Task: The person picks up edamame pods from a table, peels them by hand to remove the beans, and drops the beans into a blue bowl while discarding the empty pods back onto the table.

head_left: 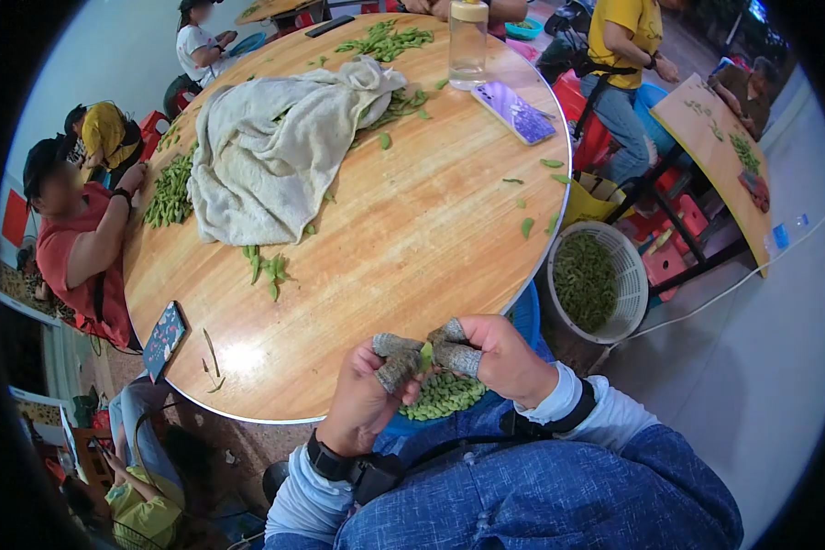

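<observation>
Your left hand and right hand meet at the near edge of the round table, at 6 o'clock. Both are closed in a pinch on one green pod, with grey fabric covers on the fingertips that grip it. The pod sits between the two pinches, directly above a blue bowl of shelled beans in your lap.

Handling judgement: the pod looks light, small and soft-walled. It should bend and split under thumb pressure rather than snap. Its skin may be slick, which the fabric covers would offset. Hold it at both ends, leaving the middle seam free.

Surroundings: a crumpled grey cloth lies at 11 o'clock. Loose pods lie just below the cloth. A clear bottle stands at 12 o'clock, with a phone near it at 1 o'clock. A white basket of pods rests on the floor at 3 o'clock. Another person in a red shirt sits at 9 o'clock beside a heap of pods.
</observation>
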{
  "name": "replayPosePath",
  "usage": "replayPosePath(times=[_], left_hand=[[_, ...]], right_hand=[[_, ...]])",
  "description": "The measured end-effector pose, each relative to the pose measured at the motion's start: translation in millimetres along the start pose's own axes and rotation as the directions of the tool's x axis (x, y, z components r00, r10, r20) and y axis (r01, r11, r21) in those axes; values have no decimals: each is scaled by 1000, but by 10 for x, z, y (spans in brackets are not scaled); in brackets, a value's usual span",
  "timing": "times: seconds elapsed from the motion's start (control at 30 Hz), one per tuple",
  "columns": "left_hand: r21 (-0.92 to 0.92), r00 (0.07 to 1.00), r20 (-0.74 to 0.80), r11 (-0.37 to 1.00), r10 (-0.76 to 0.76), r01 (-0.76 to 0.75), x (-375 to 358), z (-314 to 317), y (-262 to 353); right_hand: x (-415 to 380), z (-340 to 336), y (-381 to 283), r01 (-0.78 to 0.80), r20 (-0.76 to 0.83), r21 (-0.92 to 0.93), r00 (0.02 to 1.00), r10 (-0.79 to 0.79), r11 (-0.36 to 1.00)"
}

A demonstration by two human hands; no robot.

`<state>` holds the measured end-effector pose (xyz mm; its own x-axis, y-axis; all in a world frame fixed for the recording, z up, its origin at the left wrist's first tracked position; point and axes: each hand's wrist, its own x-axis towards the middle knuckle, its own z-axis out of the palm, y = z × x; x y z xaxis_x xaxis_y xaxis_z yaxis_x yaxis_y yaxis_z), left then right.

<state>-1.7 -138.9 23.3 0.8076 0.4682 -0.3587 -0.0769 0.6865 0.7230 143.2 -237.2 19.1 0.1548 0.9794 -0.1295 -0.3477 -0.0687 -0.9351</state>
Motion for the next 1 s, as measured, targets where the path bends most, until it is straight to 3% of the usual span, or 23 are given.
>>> replayPosePath(times=[0.13,0.23,0.33,0.37,0.43,0.5,0.53,0.6,0.63,0.7,0.73,0.77,0.8,0.9,1.0], left_hand=[[-52,1000,-5,998,-19,19,5,-36,-17],[65,999,-17,997,-40,41,29,-56,-42],[320,991,-35,941,128,-110,-21,-117,55],[387,981,-54,909,188,-153,-37,-147,132],[578,896,-100,758,433,-302,-24,-453,313],[702,769,-165,621,618,-348,20,-762,532],[744,727,-132,552,674,-376,72,-1001,627],[846,679,-140,443,721,-297,217,-1436,774],[933,673,-128,319,728,-168,293,-1670,826],[963,738,-233,258,634,83,343,-1674,1018],[977,743,-210,155,636,144,405,-1693,1107],[977,749,-189,50,635,205,485,-1727,1185],[963,755,-171,-56,633,265,554,-1729,1261],[887,706,-417,89,572,452,780,-1567,1533],[871,674,-448,115,588,478,1016,-1554,1691]], right_hand=[[33,32,-5,11,14,-7,1000,-10,1000],[30,-27,15,10,0,-62,1000,-10,998],[-56,-352,-40,15,-206,-491,969,-133,871],[-91,-471,-50,61,-404,-357,890,-213,932],[-188,-948,-120,87,-616,-345,730,-296,934],[-331,-1366,-147,209,-768,-25,623,-152,978],[-383,-1541,-87,220,-794,-57,582,-178,974],[-404,-1622,-113,92,-753,-225,615,-233,970],[-381,-1643,-103,41,-724,-307,639,-261,951],[-206,-1501,-85,46,-656,-426,673,-343,904],[-77,-1395,-68,106,-503,-623,704,-501,775],[16,-1291,-63,32,-424,-765,726,-541,643],[126,-1145,-67,34,-391,-787,746,-540,617],[397,-909,-4,148,-159,-899,766,-622,412],[563,-847,95,183,-20,-957,728,-685,223]])
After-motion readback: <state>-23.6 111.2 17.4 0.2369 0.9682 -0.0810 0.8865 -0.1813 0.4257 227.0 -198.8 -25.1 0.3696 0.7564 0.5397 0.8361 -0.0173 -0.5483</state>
